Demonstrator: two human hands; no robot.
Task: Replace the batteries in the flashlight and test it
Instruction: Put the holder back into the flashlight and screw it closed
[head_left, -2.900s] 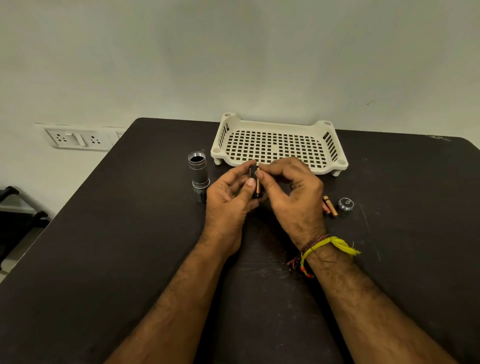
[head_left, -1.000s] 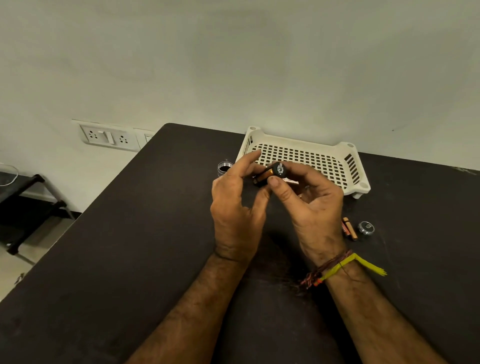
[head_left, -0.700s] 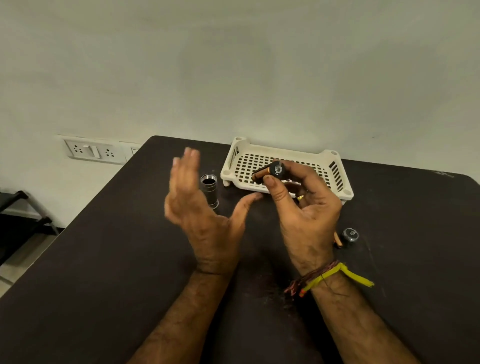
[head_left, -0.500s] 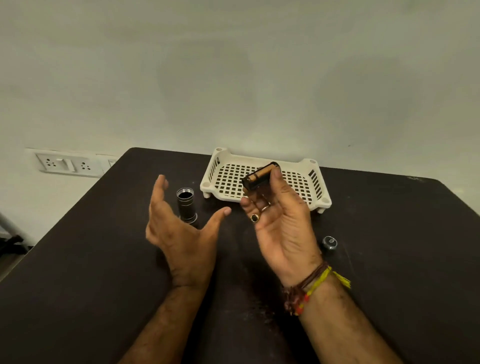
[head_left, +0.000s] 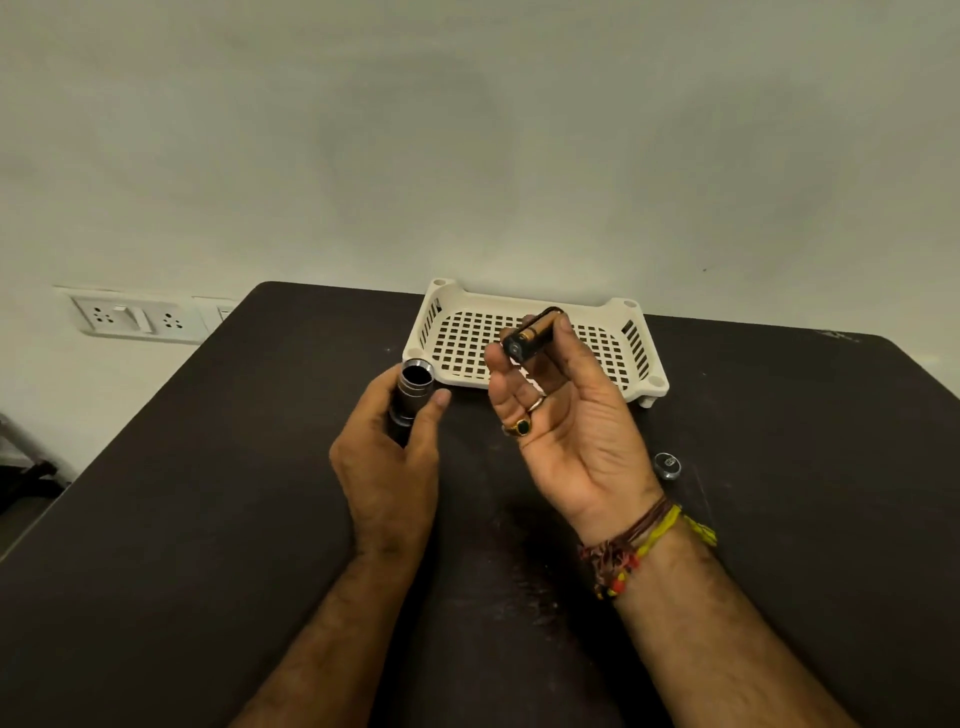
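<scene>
The dark metal flashlight body (head_left: 413, 391) stands with its open end up, and my left hand (head_left: 387, 457) is wrapped around its lower part. My right hand (head_left: 566, 426) is raised palm up, to the right of the flashlight. Its fingertips pinch a black battery holder (head_left: 530, 334) with copper-coloured batteries in it, held tilted above the table. The flashlight's small round end cap (head_left: 667, 464) lies on the dark table (head_left: 208, 519) to the right of my right wrist.
A white perforated plastic tray (head_left: 618, 317) sits at the back of the table, just behind my right hand. Wall sockets (head_left: 135, 318) are on the wall at the left. The table's left edge drops off to the floor.
My left hand let go of the battery holder, opened, then moved left and closed around the flashlight body. My right hand turned palm up, keeping the holder in its fingertips.
</scene>
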